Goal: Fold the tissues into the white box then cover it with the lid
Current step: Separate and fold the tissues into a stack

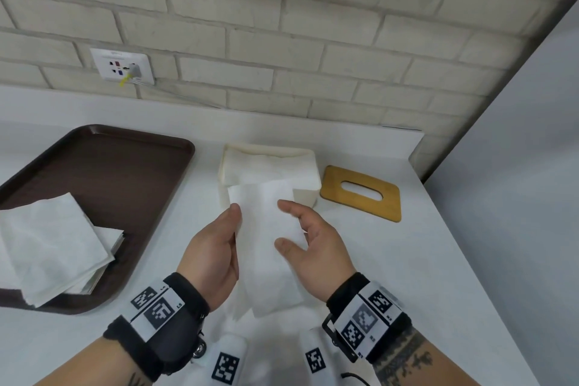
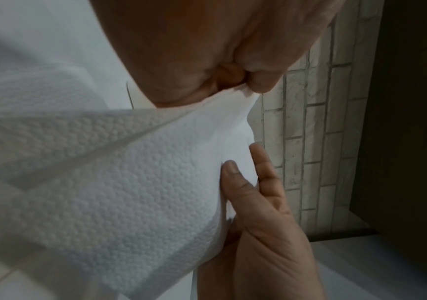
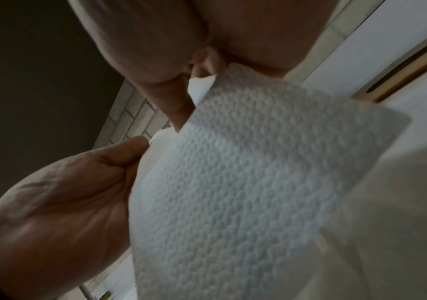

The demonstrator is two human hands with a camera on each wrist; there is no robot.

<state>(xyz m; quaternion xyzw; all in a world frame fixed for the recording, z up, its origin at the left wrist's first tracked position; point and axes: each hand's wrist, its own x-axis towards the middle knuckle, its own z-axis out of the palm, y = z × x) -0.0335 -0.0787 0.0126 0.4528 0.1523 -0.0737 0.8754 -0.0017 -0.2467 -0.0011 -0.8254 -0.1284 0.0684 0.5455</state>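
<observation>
A white embossed tissue (image 1: 266, 260), folded into a long strip, hangs between both hands above the counter, just in front of the white box (image 1: 305, 196). My left hand (image 1: 233, 219) pinches its left edge, seen close in the left wrist view on the tissue (image 2: 130, 182). My right hand (image 1: 286, 224) holds the right edge with the thumb in front and fingers behind; the tissue (image 3: 232, 182) fills the right wrist view. The box is uncovered and holds tissues. The wooden lid (image 1: 362, 193) with an oval slot lies flat to the right of the box.
A brown tray (image 1: 109, 182) at the left carries a stack of unfolded tissues (image 1: 53, 244). A brick wall with a socket (image 1: 122, 67) runs behind the counter. A grey wall (image 1: 517, 166) bounds the right side, close to the lid.
</observation>
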